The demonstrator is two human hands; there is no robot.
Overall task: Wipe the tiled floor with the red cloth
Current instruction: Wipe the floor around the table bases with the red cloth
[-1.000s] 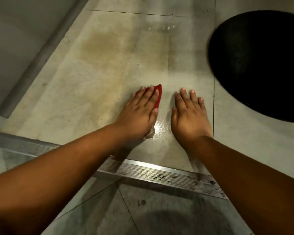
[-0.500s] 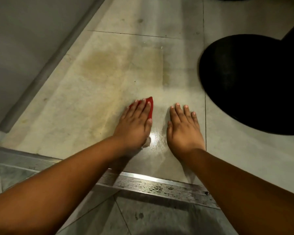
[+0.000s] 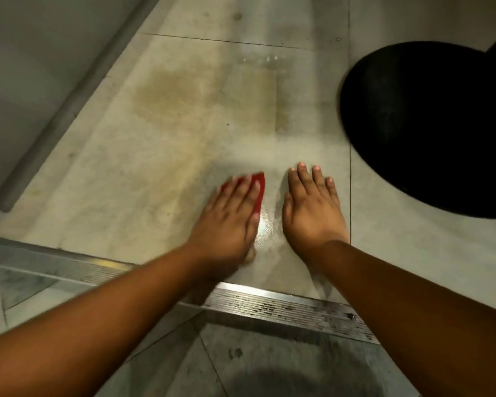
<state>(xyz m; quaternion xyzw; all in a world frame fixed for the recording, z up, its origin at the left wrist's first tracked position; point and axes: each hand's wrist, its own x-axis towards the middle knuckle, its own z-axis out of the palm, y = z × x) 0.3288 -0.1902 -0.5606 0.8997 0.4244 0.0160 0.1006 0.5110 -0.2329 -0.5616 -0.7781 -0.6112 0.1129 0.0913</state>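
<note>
My left hand (image 3: pixel 229 222) lies flat with straight fingers on the red cloth (image 3: pixel 259 186), pressing it onto the beige tiled floor (image 3: pixel 161 156). Only the cloth's far corner and edge show past my fingers; the hand is motion-blurred. My right hand (image 3: pixel 312 213) rests flat on the bare tile just right of the cloth, fingers spread, holding nothing. A wet, shiny patch (image 3: pixel 265 227) glints between the two hands. A yellowish stain (image 3: pixel 166 93) marks the tile farther ahead.
A round black object (image 3: pixel 430 124) covers the floor at the right. A grey wall and skirting (image 3: pixel 69 104) run diagonally along the left. A ribbed metal threshold strip (image 3: pixel 284 310) crosses below my wrists, with darker tiles nearer me.
The left hand with the cloth has stayed close beside the right hand, sliding slightly over the tile and now blurred. The view has shifted a little; the right hand stays planted.
</note>
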